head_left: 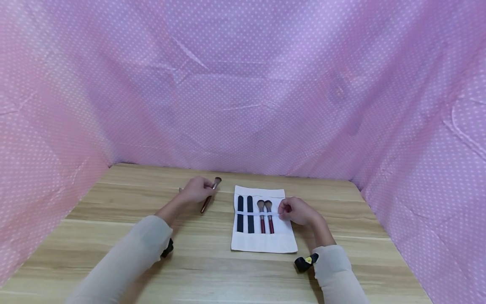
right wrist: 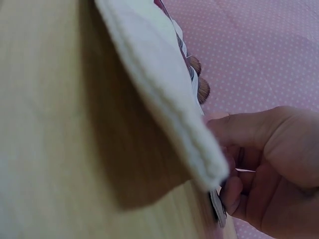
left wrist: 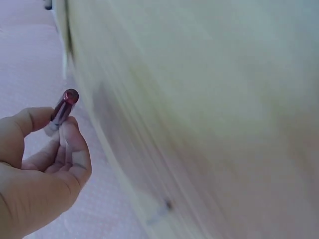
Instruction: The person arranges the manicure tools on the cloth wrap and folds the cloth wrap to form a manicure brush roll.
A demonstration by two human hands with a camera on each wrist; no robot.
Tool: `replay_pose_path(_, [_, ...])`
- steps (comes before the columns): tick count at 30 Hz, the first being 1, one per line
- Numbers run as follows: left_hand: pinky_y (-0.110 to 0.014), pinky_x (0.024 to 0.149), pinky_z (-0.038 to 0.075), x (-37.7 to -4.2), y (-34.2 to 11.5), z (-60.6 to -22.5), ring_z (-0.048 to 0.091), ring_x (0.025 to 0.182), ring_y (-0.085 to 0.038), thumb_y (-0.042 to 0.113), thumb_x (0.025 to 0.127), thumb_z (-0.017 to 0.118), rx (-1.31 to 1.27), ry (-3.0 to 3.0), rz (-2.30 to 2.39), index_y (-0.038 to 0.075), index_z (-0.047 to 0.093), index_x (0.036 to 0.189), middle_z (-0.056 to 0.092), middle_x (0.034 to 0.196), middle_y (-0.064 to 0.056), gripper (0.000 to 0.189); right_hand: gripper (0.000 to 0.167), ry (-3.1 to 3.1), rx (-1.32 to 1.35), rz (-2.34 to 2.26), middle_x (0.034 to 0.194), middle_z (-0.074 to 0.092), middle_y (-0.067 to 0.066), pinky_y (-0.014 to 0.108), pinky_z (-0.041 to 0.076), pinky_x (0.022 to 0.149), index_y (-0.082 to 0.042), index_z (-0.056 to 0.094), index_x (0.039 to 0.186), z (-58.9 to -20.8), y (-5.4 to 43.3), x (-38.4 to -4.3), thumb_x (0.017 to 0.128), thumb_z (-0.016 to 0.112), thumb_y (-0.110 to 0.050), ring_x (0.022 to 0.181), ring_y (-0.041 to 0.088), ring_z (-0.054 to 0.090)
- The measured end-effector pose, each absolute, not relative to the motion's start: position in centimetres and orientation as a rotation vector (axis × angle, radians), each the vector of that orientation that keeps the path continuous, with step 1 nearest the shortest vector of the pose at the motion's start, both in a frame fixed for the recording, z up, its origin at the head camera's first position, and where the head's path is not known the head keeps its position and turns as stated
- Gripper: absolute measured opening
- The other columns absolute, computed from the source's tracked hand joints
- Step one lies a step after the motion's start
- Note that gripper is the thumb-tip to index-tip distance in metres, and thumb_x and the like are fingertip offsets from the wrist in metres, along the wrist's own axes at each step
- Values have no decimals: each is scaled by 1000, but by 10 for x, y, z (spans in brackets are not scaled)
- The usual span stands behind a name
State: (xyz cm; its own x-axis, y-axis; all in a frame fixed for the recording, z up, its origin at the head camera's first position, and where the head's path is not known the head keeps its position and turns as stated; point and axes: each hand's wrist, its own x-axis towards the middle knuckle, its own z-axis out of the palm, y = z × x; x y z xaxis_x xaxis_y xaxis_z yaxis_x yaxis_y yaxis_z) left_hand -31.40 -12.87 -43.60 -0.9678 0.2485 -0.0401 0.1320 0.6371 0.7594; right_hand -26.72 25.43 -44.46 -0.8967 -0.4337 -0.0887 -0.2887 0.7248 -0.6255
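Observation:
My left hand pinches a makeup brush with a dark red handle and brown bristles, above the left part of the table. In the left wrist view, thumb and fingers grip it near its metal collar, the handle's end toward the camera. A white cloth brush roll lies unrolled at the middle. Under its elastic band sit two black nail files and two red-handled brushes. My right hand pinches the roll's right edge at the band; part of the cloth stands raised off the table.
A small slim thing with a dark tip lies on the wooden table, blurred in the left wrist view and mostly hidden behind the left hand in the head view. Pink dotted cloth hangs around the table's back and sides.

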Motion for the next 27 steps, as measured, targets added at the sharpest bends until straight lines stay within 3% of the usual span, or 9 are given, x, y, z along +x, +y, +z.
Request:
replay_pose_path(6, [-25, 73, 51, -323, -93, -438, 63, 87, -15, 18, 97, 71, 402, 2584, 1431, 0, 72, 120, 71, 97, -4, 29, 16, 2681, -633, -959, 78, 57, 0, 27, 44, 64, -10, 67, 90, -445, 257, -267, 91, 65, 5, 75, 17, 52])
replay_pose_path(17, [-27, 74, 57, -317, -21, -434, 65, 90, -16, 15, 100, 66, 449, 2413, 1684, 1, 67, 124, 68, 108, -7, 28, 19, 2646, -619, -1008, 80, 57, 2, 27, 44, 64, -10, 68, 92, -446, 257, -269, 92, 60, 8, 76, 18, 52])
replay_pose_path(27, [-29, 81, 60, -311, 29, -434, 68, 94, -21, 10, 100, 66, 300, 2149, 1972, -3, 62, 128, 64, 116, -14, 31, 18, 2653, -615, -991, 81, 58, 1, 27, 44, 66, -10, 68, 92, -448, 258, -269, 92, 60, 6, 77, 17, 53])
